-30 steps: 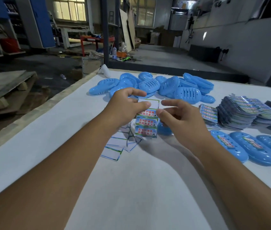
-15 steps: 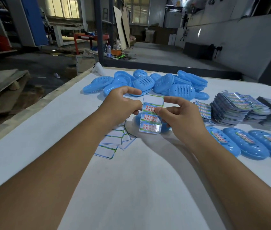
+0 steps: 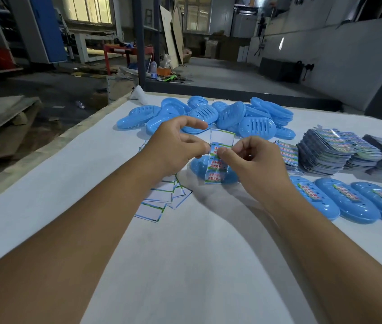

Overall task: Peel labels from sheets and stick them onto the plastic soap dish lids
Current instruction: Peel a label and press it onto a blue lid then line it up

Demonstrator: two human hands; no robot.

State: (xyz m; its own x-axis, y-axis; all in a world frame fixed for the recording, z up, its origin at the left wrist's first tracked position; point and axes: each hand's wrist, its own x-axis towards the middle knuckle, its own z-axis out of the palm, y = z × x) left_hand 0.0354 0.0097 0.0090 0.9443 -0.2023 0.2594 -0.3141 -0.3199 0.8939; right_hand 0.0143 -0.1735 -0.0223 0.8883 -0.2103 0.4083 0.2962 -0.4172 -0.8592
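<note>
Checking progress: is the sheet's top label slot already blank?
Yes, the label sheet held by both hands shows a white empty top slot above its printed labels.

A white-covered table point(image 3: 185, 265) carries a heap of blue soap dish parts point(image 3: 208, 115) at its far side. Nearer than the heap lie empty label backings point(image 3: 159, 197); right of it, label sheet stacks point(image 3: 339, 150) and labelled lids point(image 3: 349, 202).

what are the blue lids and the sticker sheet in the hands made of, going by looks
Blue lids: apparently moulded plastic, smooth and semi-glossy, with soft highlights on the rounded tops. Sticker sheet, pinched between left hand and right hand: probably thin glossy printed paper or film on a white backing, bare at the top.
</note>
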